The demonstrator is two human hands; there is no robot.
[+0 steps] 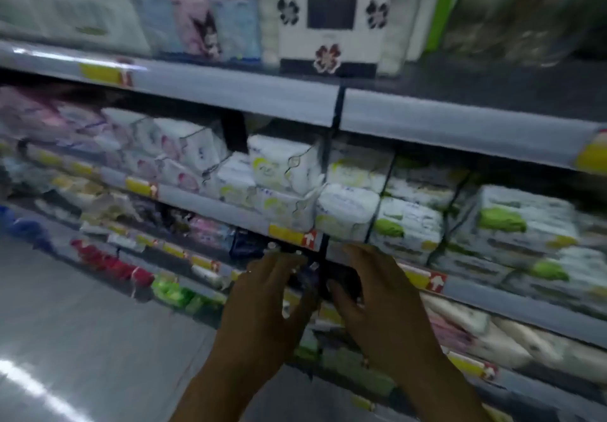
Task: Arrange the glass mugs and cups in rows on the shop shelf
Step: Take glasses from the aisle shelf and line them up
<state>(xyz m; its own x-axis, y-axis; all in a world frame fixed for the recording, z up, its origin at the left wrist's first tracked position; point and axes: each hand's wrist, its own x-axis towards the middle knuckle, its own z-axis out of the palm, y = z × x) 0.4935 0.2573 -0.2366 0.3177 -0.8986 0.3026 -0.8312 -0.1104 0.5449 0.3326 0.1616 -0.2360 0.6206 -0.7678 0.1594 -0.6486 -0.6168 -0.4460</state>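
Observation:
The view is motion-blurred. My left hand (262,297) and my right hand (381,293) are raised together in front of a shop shelf edge (210,206). Between them they hold clear glass cups (310,272), which show only as glints and dark see-through shapes. My left fingers wrap the glass from the left, and my right thumb and fingers close on it from the right. How many cups there are cannot be made out.
The shelves (460,132) ahead are packed with white, green and pink soft packs (407,224), with yellow price tags (285,234) along the edges. Boxed goods (331,21) stand on the top shelf. A grey aisle floor (82,323) stretches to the left.

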